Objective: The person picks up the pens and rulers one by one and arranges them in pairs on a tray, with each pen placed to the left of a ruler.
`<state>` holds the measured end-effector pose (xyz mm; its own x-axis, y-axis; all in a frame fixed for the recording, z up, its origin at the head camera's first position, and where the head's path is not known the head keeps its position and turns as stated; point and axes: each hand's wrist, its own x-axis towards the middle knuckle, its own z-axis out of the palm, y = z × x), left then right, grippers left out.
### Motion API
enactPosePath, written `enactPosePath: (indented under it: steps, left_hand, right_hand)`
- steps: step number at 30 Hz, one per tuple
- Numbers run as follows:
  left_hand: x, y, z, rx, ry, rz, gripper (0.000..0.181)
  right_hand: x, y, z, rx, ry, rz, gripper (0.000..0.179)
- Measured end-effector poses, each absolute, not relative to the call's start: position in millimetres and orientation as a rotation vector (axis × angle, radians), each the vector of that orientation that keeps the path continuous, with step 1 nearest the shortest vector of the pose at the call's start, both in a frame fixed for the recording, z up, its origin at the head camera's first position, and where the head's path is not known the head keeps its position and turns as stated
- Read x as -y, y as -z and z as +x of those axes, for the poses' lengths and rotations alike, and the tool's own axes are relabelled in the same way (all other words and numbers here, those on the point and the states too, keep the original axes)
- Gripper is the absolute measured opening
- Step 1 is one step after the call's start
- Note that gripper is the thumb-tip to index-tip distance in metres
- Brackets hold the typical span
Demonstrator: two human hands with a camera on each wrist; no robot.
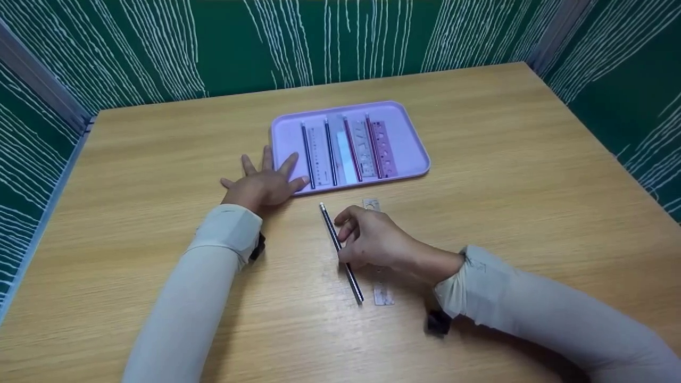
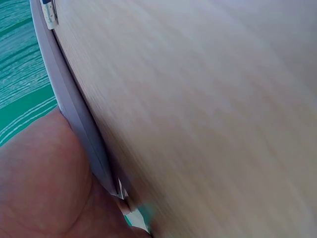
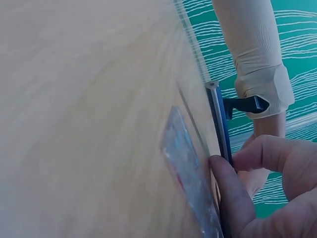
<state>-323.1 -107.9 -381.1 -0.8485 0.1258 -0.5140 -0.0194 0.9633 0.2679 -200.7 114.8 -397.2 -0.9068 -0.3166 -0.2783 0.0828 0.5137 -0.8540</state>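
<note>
My right hand (image 1: 375, 238) pinches a dark striped pencil (image 1: 328, 226) between thumb and finger. In the right wrist view the pencil (image 3: 219, 116) is seen lifted a little off the table. Beneath that hand lies a clear plastic ruler (image 1: 383, 294), its middle hidden by the hand; its near end (image 3: 183, 153) shows beside the pencil. My left hand (image 1: 266, 186) has its fingers spread and rests at the near left corner of a lilac tray (image 1: 412, 143). Up close, the left palm (image 2: 44, 173) lies against the tray's rim (image 2: 81, 124).
Inside the tray, dark pencils (image 1: 331, 154) and red pencils (image 1: 353, 151) alternate with rulers, among them a grey stencil ruler (image 1: 364, 149) and a pink one (image 1: 385, 151). The wooden table (image 1: 505, 159) meets green walls (image 1: 234, 48) with white streaks.
</note>
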Motion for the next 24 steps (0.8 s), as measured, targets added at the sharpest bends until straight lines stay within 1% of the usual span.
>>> enactPosePath:
  steps: [6, 14, 24]
  left_hand:
    - [108.6, 381.4, -323.4, -2.561, -0.354, 0.074, 0.077]
    - [106.6, 381.4, -325.0, -2.558, -0.338, 0.065, 0.077]
    - [108.0, 381.5, -325.2, -2.555, -0.35, 0.075, 0.076]
  right_hand:
    - [-114.7, 396.9, -202.5, -2.284, 1.398, -0.148, 0.056]
    - [-115.8, 396.1, -205.1, -2.242, 1.415, -0.173, 0.054]
    - [-118.2, 392.7, -205.6, -2.178, 1.453, -0.134, 0.052]
